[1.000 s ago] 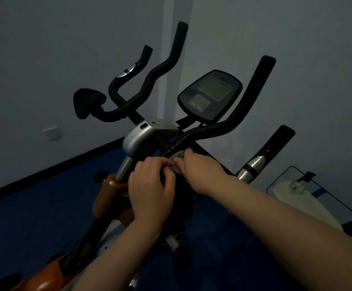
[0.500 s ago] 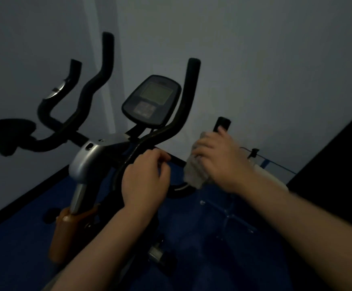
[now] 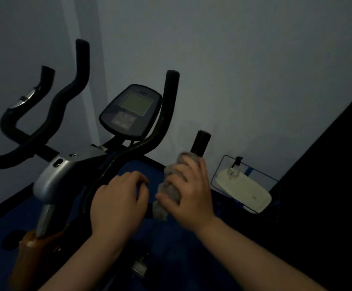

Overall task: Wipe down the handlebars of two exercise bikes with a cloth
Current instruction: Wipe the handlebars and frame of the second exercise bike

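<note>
Console (image 3: 131,110) dim, perhaps blurred, beyond cloth (image 3: 168,191).

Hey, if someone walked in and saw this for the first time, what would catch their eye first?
Probably the right hand in the centre, closed around a grey cloth wrapped on the bike's lower right handlebar. Just left of it, the left hand rests curled by the frame. Above them, the console with its pale screen stands out between the dark upright handlebars.
</note>
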A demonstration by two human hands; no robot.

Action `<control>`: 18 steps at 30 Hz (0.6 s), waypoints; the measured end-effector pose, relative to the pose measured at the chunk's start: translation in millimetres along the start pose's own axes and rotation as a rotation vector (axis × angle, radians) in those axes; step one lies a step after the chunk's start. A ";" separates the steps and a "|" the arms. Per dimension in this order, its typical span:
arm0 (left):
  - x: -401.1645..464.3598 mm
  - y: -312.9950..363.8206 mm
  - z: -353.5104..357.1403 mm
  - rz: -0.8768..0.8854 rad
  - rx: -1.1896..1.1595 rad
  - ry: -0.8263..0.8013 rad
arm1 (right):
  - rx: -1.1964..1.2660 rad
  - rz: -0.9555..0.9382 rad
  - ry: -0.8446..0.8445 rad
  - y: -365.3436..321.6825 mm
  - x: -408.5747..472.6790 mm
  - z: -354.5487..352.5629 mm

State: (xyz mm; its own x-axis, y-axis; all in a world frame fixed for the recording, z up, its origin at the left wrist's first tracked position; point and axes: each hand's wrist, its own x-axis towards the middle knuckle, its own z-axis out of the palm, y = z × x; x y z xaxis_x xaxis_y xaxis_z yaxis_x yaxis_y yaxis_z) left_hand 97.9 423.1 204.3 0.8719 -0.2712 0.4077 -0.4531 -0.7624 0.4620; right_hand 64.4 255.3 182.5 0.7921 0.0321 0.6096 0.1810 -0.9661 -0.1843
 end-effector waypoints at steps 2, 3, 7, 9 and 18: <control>0.1 -0.3 0.6 -0.003 -0.002 -0.006 | -0.071 -0.202 -0.104 15.8 4.9 -9.4; -0.1 0.0 0.3 -0.006 0.001 -0.008 | -0.130 -0.302 -0.131 31.3 16.8 -18.6; -0.4 2.9 -1.2 -0.047 0.011 0.011 | -0.318 -0.434 -0.025 77.3 60.5 -49.0; -0.9 2.9 -0.9 -0.064 0.012 0.007 | -0.181 -0.242 0.083 62.8 43.9 -29.7; -1.4 1.6 2.0 -0.096 0.023 0.040 | -0.330 -0.342 0.123 81.9 72.7 -37.3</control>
State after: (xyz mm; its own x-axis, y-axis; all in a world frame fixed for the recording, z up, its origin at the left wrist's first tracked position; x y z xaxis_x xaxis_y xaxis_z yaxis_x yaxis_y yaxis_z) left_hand 96.4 421.1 202.8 0.9027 -0.1731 0.3939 -0.3632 -0.7972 0.4821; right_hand 115.1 168.9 240.5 0.6415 0.3504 0.6824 0.2085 -0.9357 0.2844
